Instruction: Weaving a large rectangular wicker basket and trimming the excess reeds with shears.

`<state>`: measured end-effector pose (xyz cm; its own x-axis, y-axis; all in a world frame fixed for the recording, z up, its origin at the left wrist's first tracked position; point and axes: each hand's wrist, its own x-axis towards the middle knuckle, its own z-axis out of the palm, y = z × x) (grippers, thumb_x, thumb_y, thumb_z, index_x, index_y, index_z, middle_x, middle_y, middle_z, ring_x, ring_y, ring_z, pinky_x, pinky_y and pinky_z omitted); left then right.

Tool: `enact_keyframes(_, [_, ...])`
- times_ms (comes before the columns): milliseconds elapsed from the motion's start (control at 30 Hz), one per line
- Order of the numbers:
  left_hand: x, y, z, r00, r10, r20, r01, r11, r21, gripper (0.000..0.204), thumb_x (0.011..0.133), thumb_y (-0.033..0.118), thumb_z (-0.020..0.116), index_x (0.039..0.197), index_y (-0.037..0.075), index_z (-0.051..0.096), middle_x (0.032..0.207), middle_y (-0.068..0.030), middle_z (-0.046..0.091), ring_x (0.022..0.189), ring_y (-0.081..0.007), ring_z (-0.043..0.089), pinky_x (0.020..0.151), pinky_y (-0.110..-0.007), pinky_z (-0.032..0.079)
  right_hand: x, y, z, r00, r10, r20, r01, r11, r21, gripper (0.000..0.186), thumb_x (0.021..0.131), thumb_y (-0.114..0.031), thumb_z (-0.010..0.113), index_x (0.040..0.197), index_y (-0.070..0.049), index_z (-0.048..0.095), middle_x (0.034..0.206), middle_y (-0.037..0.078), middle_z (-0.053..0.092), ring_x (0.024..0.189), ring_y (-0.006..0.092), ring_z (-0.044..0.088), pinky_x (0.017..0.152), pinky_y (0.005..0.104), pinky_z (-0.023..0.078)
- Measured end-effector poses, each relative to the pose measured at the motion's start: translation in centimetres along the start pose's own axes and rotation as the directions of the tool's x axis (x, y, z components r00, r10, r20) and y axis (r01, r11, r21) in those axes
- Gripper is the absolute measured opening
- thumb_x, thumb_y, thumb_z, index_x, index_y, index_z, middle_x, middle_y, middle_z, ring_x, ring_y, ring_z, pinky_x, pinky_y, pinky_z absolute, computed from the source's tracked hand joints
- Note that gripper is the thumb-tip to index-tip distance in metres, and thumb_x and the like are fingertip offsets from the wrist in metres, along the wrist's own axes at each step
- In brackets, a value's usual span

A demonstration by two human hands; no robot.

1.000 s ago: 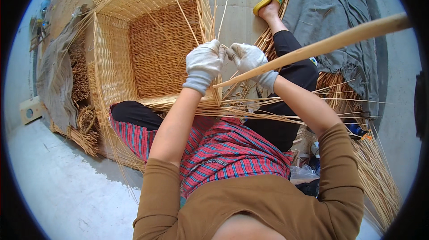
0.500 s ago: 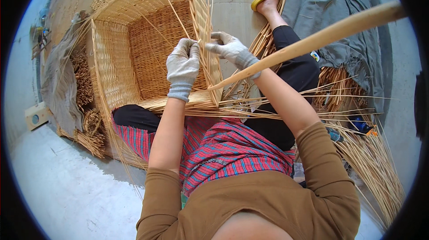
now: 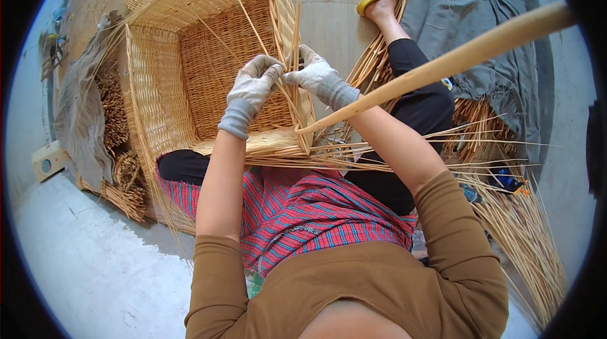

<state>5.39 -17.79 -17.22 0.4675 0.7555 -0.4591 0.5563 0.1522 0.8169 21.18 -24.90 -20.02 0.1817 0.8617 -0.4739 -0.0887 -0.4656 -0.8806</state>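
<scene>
A rectangular wicker basket [image 3: 155, 80] lies in front of me, its open side toward me and its woven bottom visible inside. Both my hands, in white gloves with grey cuffs, meet at its right-hand rim. My left hand [image 3: 250, 91] is closed, thumb against fingers, on a thin willow rod [image 3: 245, 10] at the rim's inner side. Across from it, my right hand [image 3: 319, 78] pinches another willow rod [image 3: 298, 7] that runs up along the rim. The exact grip points are partly hidden by the fingers.
A thick pale wooden stick [image 3: 436, 70] slants from the basket's near right corner past my right forearm. Loose willow rods [image 3: 528, 244] fan out at right, below a grey cloth [image 3: 468, 17]. Bundled rods [image 3: 114, 111] lie at left. My sandalled foot [image 3: 380, 7] rests beyond.
My right hand has come slightly left and closed on a rod at the rim. My left forearm has swung a little to the left, its fingers staying at the rim.
</scene>
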Motion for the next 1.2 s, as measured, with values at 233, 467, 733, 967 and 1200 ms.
enact_keyframes(233, [1.4, -1.5, 0.1, 0.947, -0.111, 0.301, 0.200, 0.938, -0.282, 0.036, 0.091, 0.041, 0.067, 0.112, 0.017, 0.049, 0.077, 0.0009, 0.056, 0.060, -0.0087, 0.053, 0.045, -0.026, 0.048, 0.5, 3.8, -0.5, 0.999, -0.045, 0.010, 0.045, 0.999, 0.013, 0.083, 0.078, -0.018, 0.076, 0.145, 0.006, 0.033, 0.136, 0.021, 0.052, 0.125, 0.0245, 0.053, 0.104, 0.0296, 0.042])
enact_keyframes(467, [3.1, -3.4, 2.3, 0.978, 0.060, 0.202, 0.007, 0.948, -0.318, 0.041, 0.092, 0.042, 0.067, 0.119, 0.017, 0.050, 0.087, 0.0033, 0.055, 0.080, -0.0088, 0.052, 0.068, -0.027, 0.052, -1.4, 6.2, 0.3, 0.969, -0.237, -0.064, 0.243, 0.883, 0.402, 0.047, 0.100, -0.020, 0.051, 0.143, -0.003, 0.043, 0.134, 0.013, 0.056, 0.125, 0.0196, 0.052, 0.107, 0.0292, 0.037])
enact_keyframes(733, [2.6, -1.8, 1.0, 0.961, -0.021, 0.274, 0.122, 0.927, -0.355, 0.022, 0.093, 0.023, 0.069, 0.106, 0.009, 0.059, 0.090, 0.0040, 0.056, 0.088, -0.0085, 0.053, 0.080, -0.025, 0.048, -12.1, 2.9, -0.8, 0.977, -0.186, 0.101, 0.210, 0.786, -0.582, 0.036, 0.090, -0.041, 0.061, 0.095, -0.005, 0.060, 0.089, 0.019, 0.065, 0.086, 0.0345, 0.065, 0.075, 0.0453, 0.052])
enact_keyframes(967, [3.6, -1.0, 0.7, 0.912, -0.076, 0.403, 0.249, 0.884, -0.396, 0.023, 0.085, 0.018, 0.076, 0.099, 0.010, 0.059, 0.088, 0.0031, 0.056, 0.082, -0.0107, 0.054, 0.074, -0.027, 0.050, -12.1, 4.1, 2.0, 0.973, -0.223, 0.056, 0.198, 0.687, -0.699, 0.049, 0.081, -0.052, 0.067, 0.092, -0.004, 0.060, 0.082, 0.018, 0.064, 0.083, 0.0366, 0.064, 0.073, 0.0459, 0.051])
enact_keyframes(1200, [4.3, -0.5, -0.1, 0.908, -0.166, 0.384, 0.170, 0.985, 0.023, 0.034, 0.081, 0.026, 0.080, 0.100, 0.006, 0.060, 0.085, 0.0001, 0.058, 0.081, -0.0123, 0.053, 0.074, -0.028, 0.048, -9.8, 2.6, -0.7, 0.929, -0.093, 0.358, 0.309, 0.726, -0.615, 0.051, 0.084, -0.052, 0.062, 0.092, -0.002, 0.061, 0.080, 0.022, 0.066, 0.081, 0.0383, 0.066, 0.075, 0.0474, 0.052])
